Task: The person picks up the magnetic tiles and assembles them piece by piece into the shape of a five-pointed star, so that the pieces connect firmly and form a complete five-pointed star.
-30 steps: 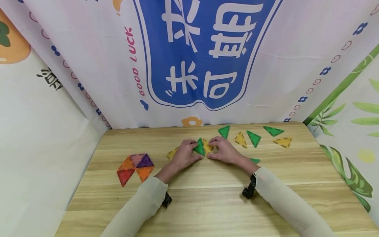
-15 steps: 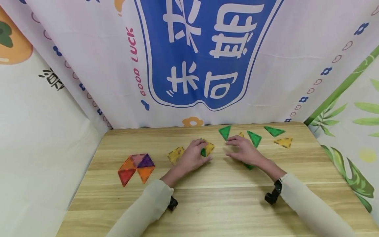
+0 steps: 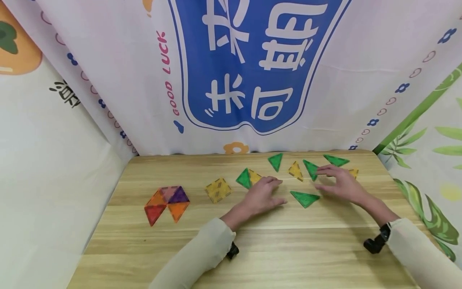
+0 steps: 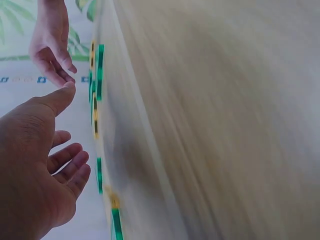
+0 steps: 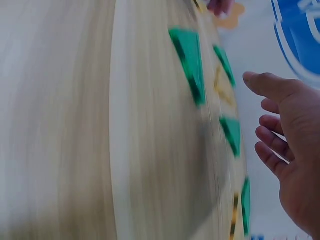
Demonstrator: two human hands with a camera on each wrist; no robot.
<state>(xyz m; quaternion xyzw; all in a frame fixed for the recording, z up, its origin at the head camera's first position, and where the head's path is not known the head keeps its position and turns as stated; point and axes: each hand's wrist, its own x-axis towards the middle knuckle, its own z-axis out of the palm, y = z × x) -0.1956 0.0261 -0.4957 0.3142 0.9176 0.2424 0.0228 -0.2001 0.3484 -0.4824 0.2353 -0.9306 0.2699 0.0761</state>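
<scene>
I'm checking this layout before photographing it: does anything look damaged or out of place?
No damage stands out. The multicolored tile cluster on the left has a wedge-shaped gap on its near side, so its ring looks incomplete.

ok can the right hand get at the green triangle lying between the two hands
Probably yes: the right hand looks relaxed and holds nothing, and the green triangle lies flat on the table near its thumb, with nothing seen on top or between.

I see bright green tiles point(image 3: 304, 198), yellow tiles point(image 3: 218, 190) dashed with black, a red tile point(image 3: 154, 214), a purple tile point(image 3: 179, 196), cream sleeves point(image 3: 196, 259), a streaky tan tabletop point(image 3: 281, 251).
</scene>
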